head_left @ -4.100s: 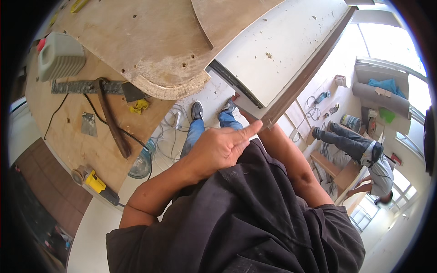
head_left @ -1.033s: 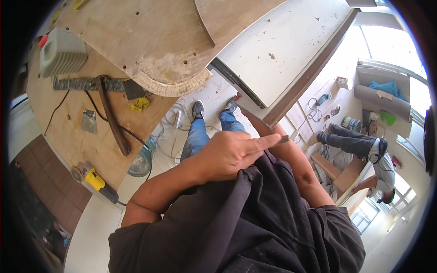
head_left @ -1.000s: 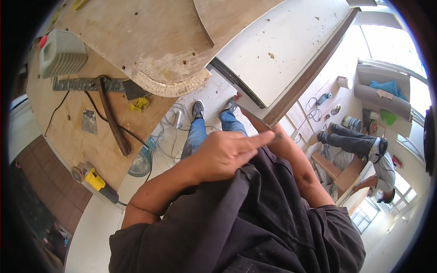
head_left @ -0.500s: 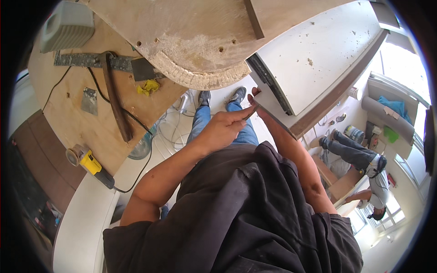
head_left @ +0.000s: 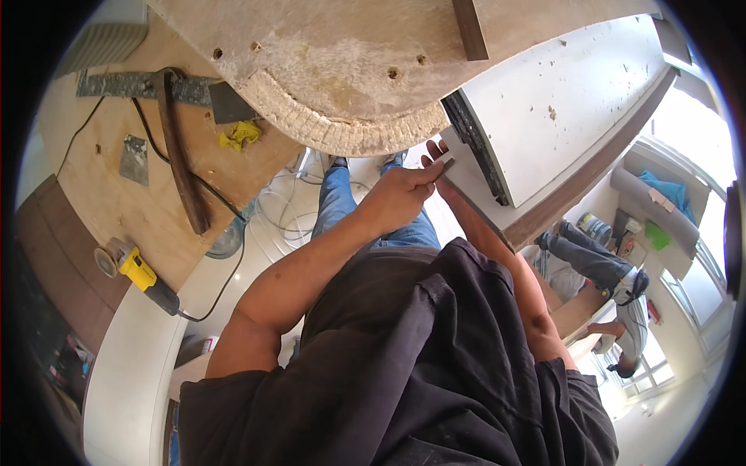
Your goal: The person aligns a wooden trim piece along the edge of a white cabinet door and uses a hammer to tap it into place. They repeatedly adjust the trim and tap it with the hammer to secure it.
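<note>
My left hand (head_left: 399, 200) is closed in a pinch on a small thin dark flat strip (head_left: 445, 168). The strip is at the near corner of a white panel (head_left: 575, 101) with a brown edge; whether it touches cannot be told. A black metal rail (head_left: 474, 144) runs along that panel's end. Partly hidden beneath the panel is my right hand (head_left: 435, 152), its visible fingers stretched out and apart past the panel's end. To the left of the panel, a curved wooden board (head_left: 342, 62) with a rough, slatted rim overhangs my legs.
On the left wooden table (head_left: 93, 186) lie a hammer (head_left: 180, 147), a metal plate (head_left: 134, 159) and crumpled yellow paper (head_left: 239, 135). A yellow corded grinder (head_left: 140, 273) sits at its near edge. Cables cross the floor below. Another person (head_left: 622, 303) works at the right.
My left hand has moved slightly up and right with the strip, which shows more plainly. The whole view has shifted a little. My right hand remains under the panel.
</note>
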A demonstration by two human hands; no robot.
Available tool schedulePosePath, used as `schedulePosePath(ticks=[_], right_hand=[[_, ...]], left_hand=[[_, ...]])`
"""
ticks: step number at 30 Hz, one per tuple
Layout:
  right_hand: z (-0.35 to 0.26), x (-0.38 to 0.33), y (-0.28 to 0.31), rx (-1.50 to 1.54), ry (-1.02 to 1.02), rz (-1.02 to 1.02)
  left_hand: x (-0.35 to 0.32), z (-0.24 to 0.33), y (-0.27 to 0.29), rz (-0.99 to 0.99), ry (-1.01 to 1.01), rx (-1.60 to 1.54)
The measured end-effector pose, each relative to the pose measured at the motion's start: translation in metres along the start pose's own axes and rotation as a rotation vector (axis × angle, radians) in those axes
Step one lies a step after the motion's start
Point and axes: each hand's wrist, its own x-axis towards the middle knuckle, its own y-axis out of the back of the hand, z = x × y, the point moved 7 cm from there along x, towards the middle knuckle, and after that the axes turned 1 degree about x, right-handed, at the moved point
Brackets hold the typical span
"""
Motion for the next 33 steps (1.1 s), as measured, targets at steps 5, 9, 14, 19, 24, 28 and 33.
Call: schedulePosePath(ticks=[5,9,14,19,24,28,33], right_hand=[[0.002,0.000,-0.020,0.106,-0.072,-0.072],[0.007,-0.003,-0.038,0.234,-0.153,-0.151],[0.012,0.001,-0.036,0.206,-0.159,-0.244],[0.007,-0.003,-0.039,0.171,-0.126,-0.228],[0.019,0.006,-0.010,0.215,-0.164,-0.079],[0.017,0.007,-0.019,0.158,-0.099,-0.060],[-0.007,-0.020,-0.066,0.108,-0.088,0.138]], left_hand=[[-0.031,0.019,0.005,0.028,-0.115,0.017],[-0.057,0.049,0.003,0.025,-0.169,0.068],[-0.077,0.071,-0.005,0.097,-0.282,0.590],[-0.086,0.090,-0.006,0.201,-0.526,0.655],[-0.070,0.074,-0.011,0.168,-0.455,0.778],[-0.057,0.071,-0.008,0.176,-0.436,0.719],[-0.051,0.057,-0.005,0.117,-0.131,0.634]])
